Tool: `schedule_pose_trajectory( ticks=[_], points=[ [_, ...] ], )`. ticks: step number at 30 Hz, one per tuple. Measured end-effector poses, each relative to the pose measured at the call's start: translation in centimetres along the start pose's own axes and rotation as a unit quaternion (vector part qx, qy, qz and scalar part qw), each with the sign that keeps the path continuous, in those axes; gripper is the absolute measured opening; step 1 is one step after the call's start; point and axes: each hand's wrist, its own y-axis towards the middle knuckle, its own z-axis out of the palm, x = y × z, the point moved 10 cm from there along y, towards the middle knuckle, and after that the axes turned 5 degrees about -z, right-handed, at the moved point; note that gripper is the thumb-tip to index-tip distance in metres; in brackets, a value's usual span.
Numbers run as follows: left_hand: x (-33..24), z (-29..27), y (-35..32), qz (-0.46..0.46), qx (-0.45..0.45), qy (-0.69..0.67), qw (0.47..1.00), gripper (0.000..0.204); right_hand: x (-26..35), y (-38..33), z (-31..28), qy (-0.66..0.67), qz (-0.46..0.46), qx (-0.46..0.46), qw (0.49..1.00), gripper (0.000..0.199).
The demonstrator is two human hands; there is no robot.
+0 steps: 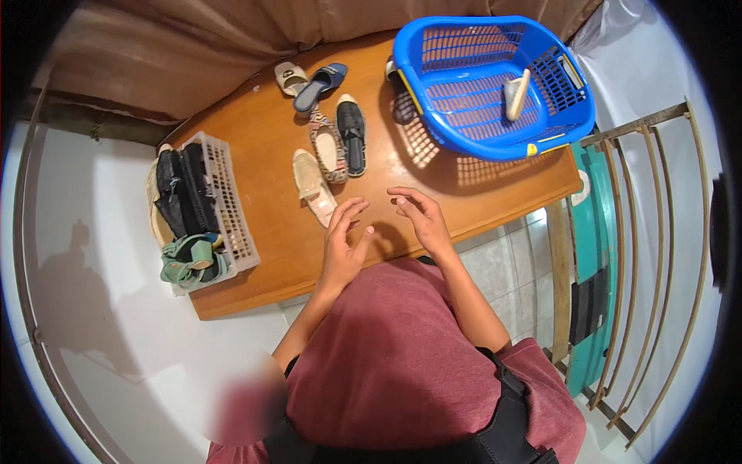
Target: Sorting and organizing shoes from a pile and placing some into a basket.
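My left hand [344, 241] hovers above the front of the wooden table, fingers curved and apart, holding nothing. Just right of it, my right hand [423, 220] is likewise open and bare. Closest to the left fingertips lies a beige slip-on shoe [311, 182]. Beyond it are a patterned flat [327, 147] and a black flat [352, 135] with a pale toe. Farther back, a navy slide [318, 87] overlaps a cream slide [291, 78]. A big blue laundry basket [464, 143] at the back right has one pale shoe [516, 95] inside.
On the table's [267, 224] left end, a white plastic basket [241, 220] holds dark footwear [182, 189] and green sandals [189, 259]. Dark footwear [403, 107] shows partly behind the blue basket. A wooden rack [657, 193] stands at right; a brown curtain [193, 46] hangs behind.
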Motion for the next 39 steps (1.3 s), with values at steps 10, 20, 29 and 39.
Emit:
schedule_pose_trajectory(
  ticks=[10,20,29,39],
  points=[
    [0.2,3.0,-0.2,-0.059,-0.057,-0.009,0.997,0.038,-3.0,0.3,-3.8,-0.031,0.08,0.063,0.994,0.024],
    [2.7,2.3,0.5,-0.088,0.008,-0.009,0.996,0.031,-3.7,0.3,-2.3,-0.04,0.114,0.049,0.991,0.027],
    [3.0,3.9,2.2,-0.062,0.042,-0.021,0.997,0.031,-3.1,-1.2,-3.8,-0.066,0.131,0.023,0.989,0.026],
    [0.4,5.7,1.8,-0.048,-0.108,-0.056,0.991,0.04,0.4,1.1,-3.9,-0.069,0.069,0.102,0.99,0.023]
  ],
)
